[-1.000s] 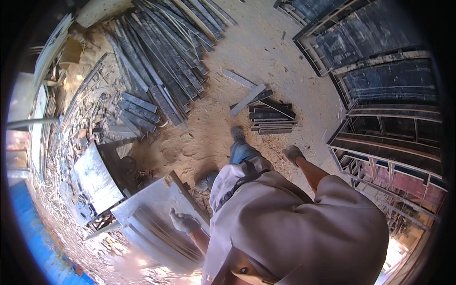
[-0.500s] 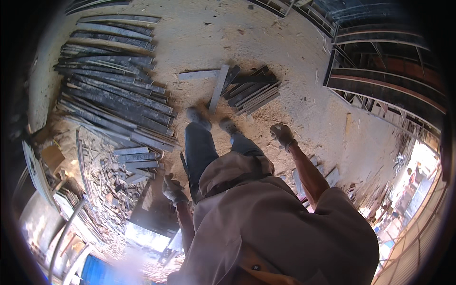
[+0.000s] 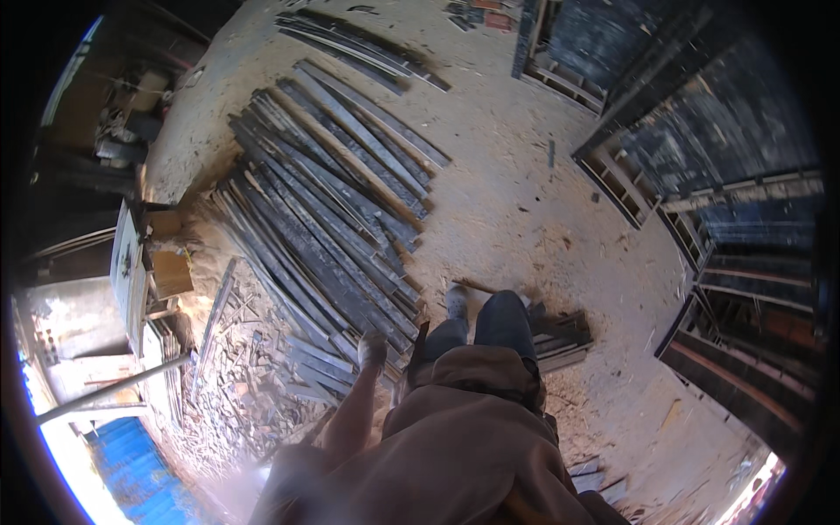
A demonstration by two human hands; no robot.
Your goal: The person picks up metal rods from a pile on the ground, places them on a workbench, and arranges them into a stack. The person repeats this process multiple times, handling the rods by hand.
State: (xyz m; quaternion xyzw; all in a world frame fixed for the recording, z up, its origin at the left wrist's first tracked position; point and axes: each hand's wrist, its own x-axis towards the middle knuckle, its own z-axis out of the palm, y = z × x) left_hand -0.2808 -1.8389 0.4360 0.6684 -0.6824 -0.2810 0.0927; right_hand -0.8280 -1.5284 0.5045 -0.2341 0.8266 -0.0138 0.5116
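Observation:
My left hand (image 3: pixel 372 348), in a pale grey work glove, hangs beside my left thigh. It appears over the near ends of a large spread of long dark wooden planks (image 3: pixel 328 236); whether it touches them I cannot tell. Its fingers are blurred, and no held thing can be made out. My right hand is out of sight. Several short grey boards (image 3: pixel 317 363) lie just left of the left hand. A small stack of dark short boards (image 3: pixel 564 337) is partly hidden behind my right leg.
Wood scraps (image 3: pixel 241 376) litter the ground at left, near a long pole (image 3: pixel 114 389) and a blue panel (image 3: pixel 140 464). Farther ahead lies another bundle of thin planks (image 3: pixel 359 48). Large dark framed panels (image 3: pixel 717 131) stand along the right. Sawdust covers the ground.
My view and body have turned left, and my feet have stepped toward the long planks. My right hand has gone out of view. The small board stack now sits to my right.

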